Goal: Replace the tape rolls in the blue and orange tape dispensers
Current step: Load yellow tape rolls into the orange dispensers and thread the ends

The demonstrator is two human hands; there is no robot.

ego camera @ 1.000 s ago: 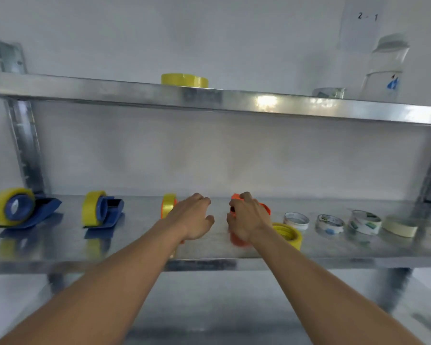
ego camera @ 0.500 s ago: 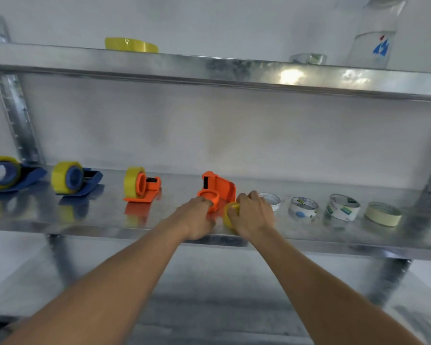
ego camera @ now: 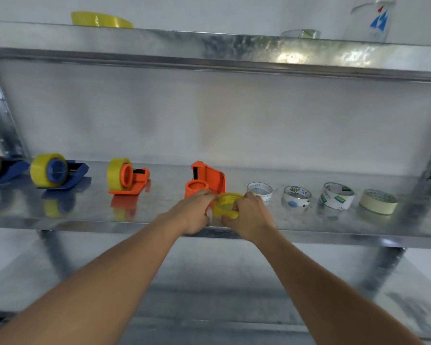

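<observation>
So we've got the metal shelf (ego camera: 60,215) as our landmark. A second ago both hands sat over the empty orange dispenser (ego camera: 205,181) and the roll lay flat on the shelf to its right; now the dispenser lies on its side, hub up, near the shelf's front edge, and the yellow tape roll (ego camera: 225,204) is lifted just right of that hub. We reckon that means the fresh roll is about to drop on, so this dispenser isn't done yet.

Left along the shelf, the other orange dispenser (ego camera: 127,179) already carries a yellow roll, and so do the blue dispenser (ego camera: 57,171) and a second blue one (ego camera: 0,168) at the far-left end.

Right along the shelf sit three clear-ish rolls (ego camera: 259,190) and a cream masking roll (ego camera: 378,201), all loose.

Our left hand (ego camera: 194,214) is curled around the roll's left edge, touching the dispenser; our right hand (ego camera: 248,215) pinches its right side.
</observation>
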